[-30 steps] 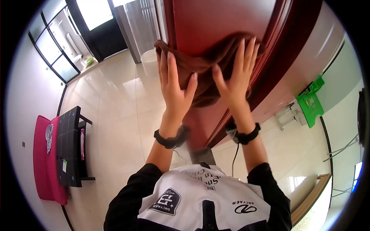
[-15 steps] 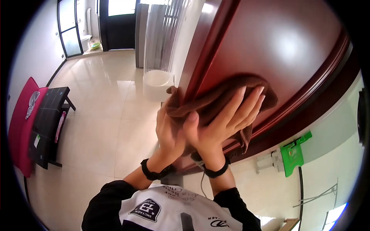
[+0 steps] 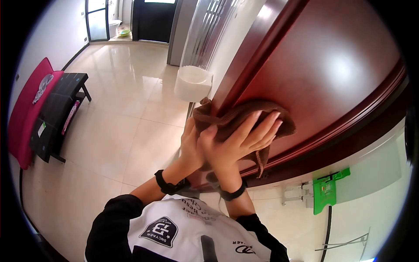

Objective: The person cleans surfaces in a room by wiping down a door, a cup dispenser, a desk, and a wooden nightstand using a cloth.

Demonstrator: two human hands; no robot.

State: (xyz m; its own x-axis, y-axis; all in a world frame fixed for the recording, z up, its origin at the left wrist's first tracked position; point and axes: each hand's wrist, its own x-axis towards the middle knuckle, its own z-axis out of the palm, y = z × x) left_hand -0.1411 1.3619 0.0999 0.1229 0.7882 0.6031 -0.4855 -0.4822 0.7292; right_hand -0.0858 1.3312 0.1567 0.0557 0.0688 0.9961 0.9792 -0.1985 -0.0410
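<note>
A brown cloth (image 3: 244, 114) lies bunched against a dark red wooden door (image 3: 323, 74), near its edge. My right hand (image 3: 233, 146) presses flat on the cloth, fingers stretched out toward the upper right. On the door-edge side, my left hand (image 3: 191, 146) holds the cloth's left part, its fingers partly hidden by the cloth. The two hands touch near the right thumb. Each wrist wears a black band.
At the left stand a pink sofa (image 3: 32, 109) and a low black table (image 3: 59, 111). A white container (image 3: 192, 83) is beyond the door edge. A green folding stool (image 3: 324, 192) is at the lower right, with a metal rack (image 3: 349, 240) farther down.
Both hands and the cloth have shifted down and left in view and come together at the door's edge. The view has turned, showing more of the door face.
</note>
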